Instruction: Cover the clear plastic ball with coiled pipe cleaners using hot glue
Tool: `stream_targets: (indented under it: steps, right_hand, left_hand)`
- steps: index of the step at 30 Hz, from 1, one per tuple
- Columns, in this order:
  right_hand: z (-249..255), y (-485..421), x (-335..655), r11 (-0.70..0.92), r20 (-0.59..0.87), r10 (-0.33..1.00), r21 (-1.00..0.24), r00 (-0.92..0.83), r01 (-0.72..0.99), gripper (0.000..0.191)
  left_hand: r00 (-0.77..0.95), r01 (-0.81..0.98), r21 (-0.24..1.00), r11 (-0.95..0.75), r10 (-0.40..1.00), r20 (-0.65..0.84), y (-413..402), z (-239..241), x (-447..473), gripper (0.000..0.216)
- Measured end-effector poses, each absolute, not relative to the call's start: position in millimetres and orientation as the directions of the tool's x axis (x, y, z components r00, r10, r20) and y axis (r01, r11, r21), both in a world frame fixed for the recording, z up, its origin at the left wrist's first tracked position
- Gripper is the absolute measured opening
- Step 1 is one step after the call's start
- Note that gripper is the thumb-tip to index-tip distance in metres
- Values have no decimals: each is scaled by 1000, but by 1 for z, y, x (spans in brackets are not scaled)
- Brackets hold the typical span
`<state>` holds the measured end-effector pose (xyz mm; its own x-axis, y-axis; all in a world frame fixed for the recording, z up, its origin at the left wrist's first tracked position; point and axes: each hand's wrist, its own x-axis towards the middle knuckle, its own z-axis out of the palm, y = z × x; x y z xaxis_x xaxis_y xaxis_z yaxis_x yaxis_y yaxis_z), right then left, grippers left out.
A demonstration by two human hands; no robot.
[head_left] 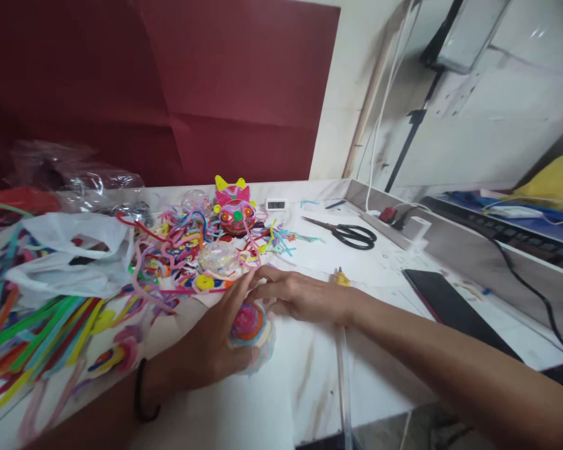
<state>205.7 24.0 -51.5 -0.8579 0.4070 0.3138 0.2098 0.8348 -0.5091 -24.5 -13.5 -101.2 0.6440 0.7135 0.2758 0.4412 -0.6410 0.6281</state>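
Both hands meet over a small rounded craft piece (248, 323) just above the white tabletop. A pink coil ringed with orange and blue shows on its front, and its lower edge looks translucent. My left hand (216, 331), with a dark band on the wrist, wraps around its left side and underside, thumb below. At its top right, my right hand (293, 294) has bent fingers pressed close to it. The right fingertips are partly hidden, so whether they pinch a strip cannot be told. Behind the hands stands a decorated animal head (236, 212) with yellow and pink ears.
Loose pipe cleaners (42, 337) and a white plastic bag (75, 256) cover the left. Black-handled scissors (351, 235), a small digital display (276, 205) and a glue gun's yellow tip (340, 277) lie beyond. A dark phone-like slab (455, 309) rests right, near a raised ledge.
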Motion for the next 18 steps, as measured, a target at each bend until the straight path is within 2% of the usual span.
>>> stream_targets:
  steps: [4,9,11,14,18]
  right_hand:
    - [-56,13,208,831,354,400,-529,-845,171,34]
    - [-59,7,207,840,361,409,-508,-838,191,28]
    - [-61,6,207,841,366,414,-505,-833,196,28]
    - [-64,7,206,841,377,423,-503,-824,201,27]
    - [-70,10,202,840,384,416,-509,-824,187,28]
  left_hand:
    - [696,391,687,-612,685,214,-6,-98,-29,109]
    - [656,455,753,-475,751,77,-10,-79,-28,117]
    - [628,519,720,-462,777,46,-16,-69,-28,117]
    - [583,642,600,-478,812,24,-27,-58,-29,111]
    - [455,773,447,-451,884,105,-45,-59,-29,90]
